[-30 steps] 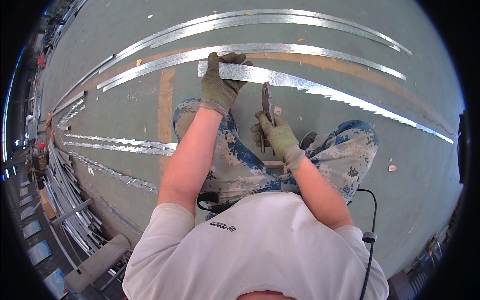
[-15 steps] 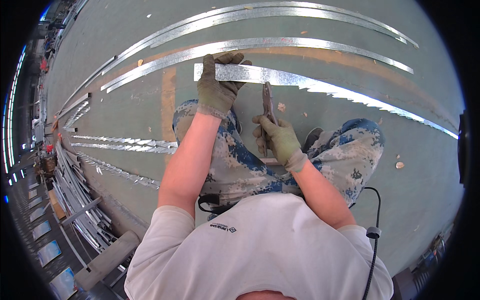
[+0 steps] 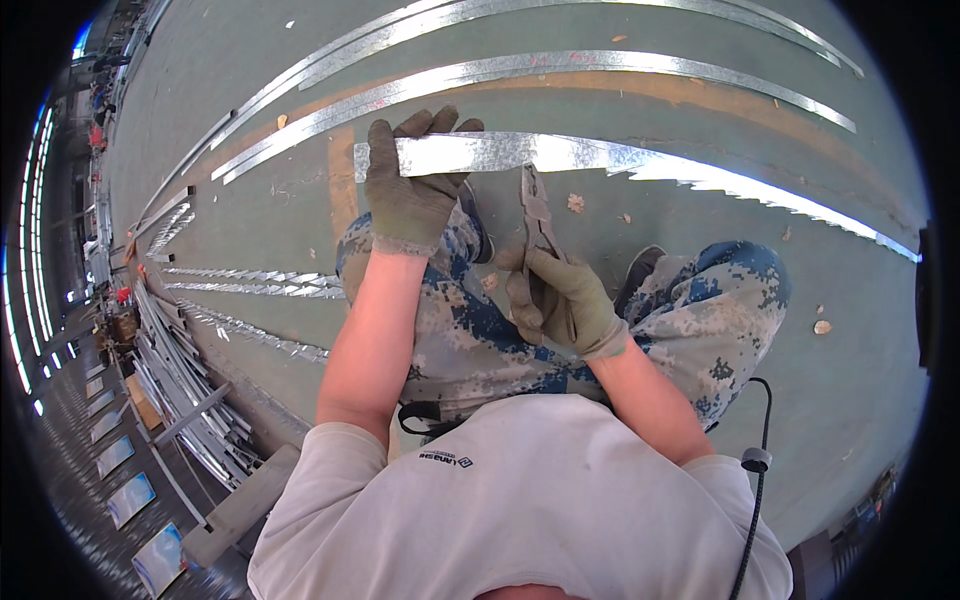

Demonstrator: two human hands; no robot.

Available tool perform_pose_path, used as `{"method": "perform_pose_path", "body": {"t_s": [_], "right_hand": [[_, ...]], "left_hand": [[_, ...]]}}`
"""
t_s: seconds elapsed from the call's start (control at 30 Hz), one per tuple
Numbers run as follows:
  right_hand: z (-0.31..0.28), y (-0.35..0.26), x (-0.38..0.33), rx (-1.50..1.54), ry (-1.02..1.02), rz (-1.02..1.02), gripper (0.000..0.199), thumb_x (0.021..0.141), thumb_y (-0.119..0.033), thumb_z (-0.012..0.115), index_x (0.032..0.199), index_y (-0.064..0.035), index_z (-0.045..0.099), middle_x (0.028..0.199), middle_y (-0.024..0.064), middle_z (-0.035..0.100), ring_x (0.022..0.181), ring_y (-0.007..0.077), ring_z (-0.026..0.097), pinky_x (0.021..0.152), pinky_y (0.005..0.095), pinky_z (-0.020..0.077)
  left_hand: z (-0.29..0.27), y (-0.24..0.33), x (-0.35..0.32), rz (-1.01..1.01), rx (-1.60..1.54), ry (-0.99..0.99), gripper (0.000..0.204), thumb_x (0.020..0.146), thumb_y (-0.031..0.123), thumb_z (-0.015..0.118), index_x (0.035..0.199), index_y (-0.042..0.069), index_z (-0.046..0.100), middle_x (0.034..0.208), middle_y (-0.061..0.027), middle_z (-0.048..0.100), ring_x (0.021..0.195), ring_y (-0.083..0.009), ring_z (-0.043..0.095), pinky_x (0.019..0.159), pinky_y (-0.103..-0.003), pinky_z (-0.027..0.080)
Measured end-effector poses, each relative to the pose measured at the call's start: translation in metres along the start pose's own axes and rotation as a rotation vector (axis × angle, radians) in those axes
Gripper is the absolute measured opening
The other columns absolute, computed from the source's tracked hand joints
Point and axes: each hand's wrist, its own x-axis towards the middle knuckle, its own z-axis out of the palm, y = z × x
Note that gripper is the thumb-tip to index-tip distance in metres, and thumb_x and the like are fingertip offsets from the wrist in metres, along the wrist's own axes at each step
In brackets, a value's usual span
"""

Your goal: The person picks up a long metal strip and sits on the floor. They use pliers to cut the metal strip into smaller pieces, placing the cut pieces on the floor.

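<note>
A long shiny metal strip [image 3: 560, 155] lies across the green floor in front of me, its right part cut into a saw-tooth edge. My left hand [image 3: 408, 190], in an olive glove, grips the strip's left end, fingers curled over its far edge. In its own glove, my right hand [image 3: 560, 300] holds a pair of metal snips [image 3: 537, 215] by the handles. The blades point up at the strip's near edge, just right of my left hand. I squat over my knees in camouflage trousers.
Two more long metal strips [image 3: 560, 68] curve across the floor beyond. Saw-toothed strips [image 3: 250, 283] lie at the left, with stacked metal profiles [image 3: 180, 400] further left. A black cable [image 3: 757, 470] hangs at my right side. Small debris dots the floor.
The view has shifted a little. Both hands keep their grips; the snips' blades sit closer to the strip's near edge than a second ago.
</note>
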Motion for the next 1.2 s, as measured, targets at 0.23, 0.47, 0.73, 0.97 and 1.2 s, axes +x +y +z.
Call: {"method": "perform_pose_path", "body": {"t_s": [0.23, 0.47, 0.73, 0.97, 1.2], "right_hand": [[-0.018, 0.008, 0.007, 0.191, -0.141, 0.027, 0.039, 0.108, -0.033, 0.047, 0.129, -0.0026, 0.058, 0.084, 0.0029, 0.064, 0.058, 0.0122, 0.056, 0.045, 0.0291, 0.0419], [-0.019, 0.001, 0.000, 0.042, -0.058, 0.007, 0.041, 0.109, -0.031, 0.047, 0.135, -0.0008, 0.055, 0.088, 0.0027, 0.066, 0.061, 0.0110, 0.058, 0.047, 0.0275, 0.0429], [-0.007, 0.000, -0.009, -0.140, 0.069, 0.002, 0.042, 0.108, -0.030, 0.050, 0.137, -0.0004, 0.054, 0.096, 0.0068, 0.070, 0.070, 0.0145, 0.067, 0.056, 0.0308, 0.0559], [0.015, 0.019, -0.009, -0.552, 0.302, 0.016, 0.040, 0.106, -0.033, 0.056, 0.132, -0.0023, 0.058, 0.100, 0.0097, 0.071, 0.081, 0.0184, 0.069, 0.068, 0.0342, 0.0591], [0.017, 0.033, 0.012, -0.725, 0.422, -0.047, 0.041, 0.103, -0.038, 0.061, 0.125, -0.0027, 0.061, 0.099, 0.0089, 0.071, 0.079, 0.0180, 0.069, 0.066, 0.0333, 0.0570]], "left_hand": [[0.001, -0.001, 0.007, -0.028, -0.011, -0.012, 0.059, 0.102, 0.055, 0.050, 0.114, -0.001, 0.063, 0.116, -0.0214, 0.067, 0.116, -0.0448, 0.063, 0.100, -0.055, 0.055], [0.004, -0.001, 0.001, -0.037, 0.101, -0.019, 0.062, 0.100, 0.057, 0.054, 0.126, 0.001, 0.059, 0.127, -0.0210, 0.063, 0.123, -0.0428, 0.060, 0.104, -0.055, 0.052], [-0.003, 0.010, -0.006, -0.041, 0.047, -0.079, 0.065, 0.101, 0.059, 0.048, 0.128, 0.000, 0.056, 0.128, -0.0216, 0.062, 0.121, -0.0419, 0.061, 0.102, -0.055, 0.053], [-0.005, 0.005, -0.009, -0.039, 0.046, -0.113, 0.072, 0.102, 0.063, 0.040, 0.126, -0.004, 0.056, 0.129, -0.0247, 0.061, 0.123, -0.0441, 0.060, 0.103, -0.057, 0.053], [-0.004, 0.004, -0.013, -0.047, 0.001, -0.114, 0.071, 0.105, 0.059, 0.036, 0.126, -0.005, 0.055, 0.129, -0.0258, 0.061, 0.123, -0.0449, 0.059, 0.103, -0.058, 0.052]]}}
